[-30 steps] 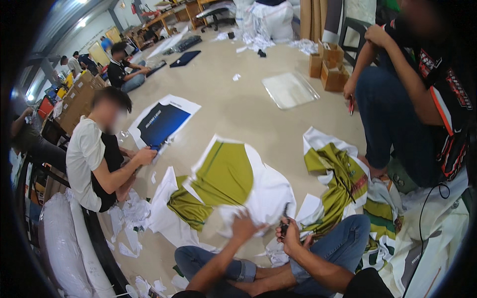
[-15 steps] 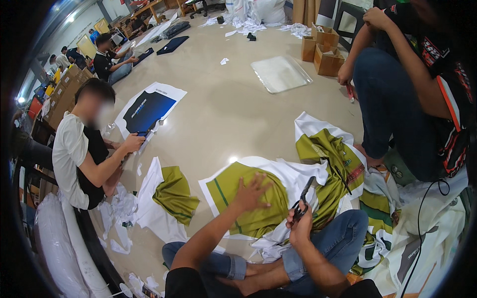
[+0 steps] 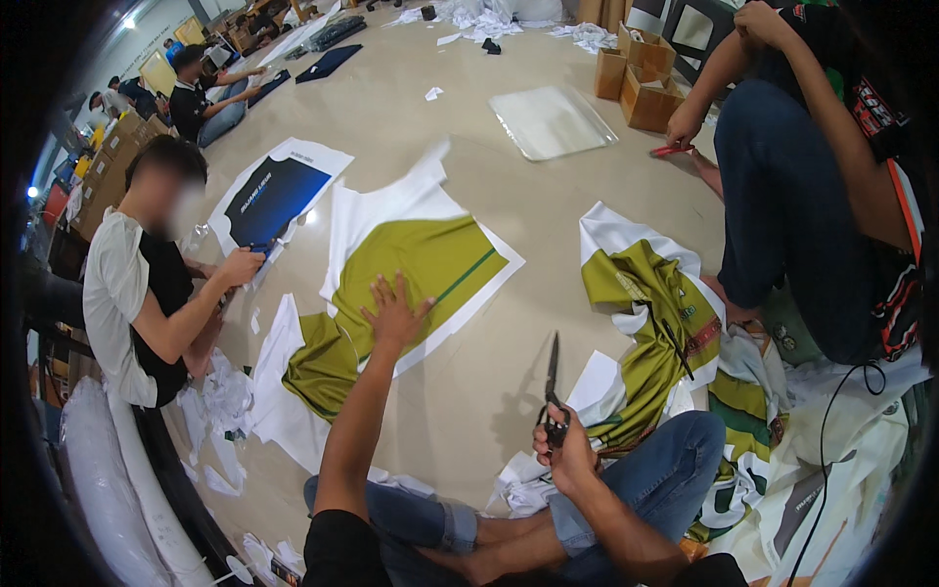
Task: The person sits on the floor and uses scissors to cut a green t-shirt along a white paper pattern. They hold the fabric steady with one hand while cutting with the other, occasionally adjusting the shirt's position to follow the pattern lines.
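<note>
My left hand (image 3: 396, 315) lies flat with fingers spread on an olive-green cloth panel (image 3: 416, 256) with a white border and a dark green stripe. The panel rests on the floor ahead and to my left, partly over a smaller olive and white piece (image 3: 315, 354). Black scissors (image 3: 553, 391) are in my right hand (image 3: 572, 458), its fingers wrapped round the handles. Their blades point up and away from me, apart from any cloth. A crumpled olive, white and red printed cloth (image 3: 641, 303) lies beyond my right knee.
At left a seated person (image 3: 161, 284) works on a blue and black panel (image 3: 279, 196). Another sits at right, holding a red-handled tool (image 3: 670, 152). Clear plastic sheets (image 3: 553, 122) and cardboard boxes (image 3: 650, 98) stand farther off. White scraps (image 3: 230, 401) litter the left floor.
The olive panel has moved left and turned, so its green stripe now faces right. My left hand went left with it. The scissors have swung more upright and shifted slightly left.
</note>
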Tool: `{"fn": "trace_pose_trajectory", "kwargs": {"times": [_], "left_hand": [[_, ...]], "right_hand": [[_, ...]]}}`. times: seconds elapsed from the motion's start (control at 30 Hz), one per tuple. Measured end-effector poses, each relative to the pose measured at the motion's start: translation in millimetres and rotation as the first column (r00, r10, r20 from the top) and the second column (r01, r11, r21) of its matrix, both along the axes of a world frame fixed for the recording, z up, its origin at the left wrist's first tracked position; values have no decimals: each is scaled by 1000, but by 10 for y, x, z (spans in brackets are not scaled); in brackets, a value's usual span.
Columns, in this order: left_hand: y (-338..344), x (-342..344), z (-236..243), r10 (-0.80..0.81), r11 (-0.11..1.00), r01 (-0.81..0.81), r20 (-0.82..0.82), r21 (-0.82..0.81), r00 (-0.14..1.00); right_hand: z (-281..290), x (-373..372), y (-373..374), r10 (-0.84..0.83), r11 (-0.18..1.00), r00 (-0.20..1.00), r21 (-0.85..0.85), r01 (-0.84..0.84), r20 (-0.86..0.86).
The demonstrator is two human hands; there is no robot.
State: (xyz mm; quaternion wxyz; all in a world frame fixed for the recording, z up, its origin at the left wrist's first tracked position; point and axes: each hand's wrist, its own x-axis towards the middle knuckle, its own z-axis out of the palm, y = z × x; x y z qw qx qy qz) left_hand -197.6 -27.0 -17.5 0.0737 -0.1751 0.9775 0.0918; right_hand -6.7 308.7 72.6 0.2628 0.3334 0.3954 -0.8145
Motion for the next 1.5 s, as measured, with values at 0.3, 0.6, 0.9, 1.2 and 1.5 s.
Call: {"fn": "trace_pose_trajectory", "kwargs": {"times": [0.3, 0.6, 0.9, 1.2, 1.5], "left_hand": [[96, 1004, 63, -190, 981, 180, 147, 77, 971], [-830, 2159, 622, -233, 948, 305, 456, -92, 859], [459, 2070, -14, -259, 964, 258, 16, 59, 966], [535, 2212, 71, -270, 962, 266, 47, 66, 962], [580, 2207, 119, -266, 963, 254, 149, 94, 952]], "right_hand": [[-138, 185, 33, 252, 954, 968, 162, -252, 22], [-122, 439, 149, 744, 647, 665, 176, -742, 68], [-244, 405, 39, 727, 634, 664, 201, -746, 172], [-71, 395, -107, 766, 501, 620, 443, -743, 173], [-215, 400, -59, 822, 421, 554, 517, -745, 129]]}}
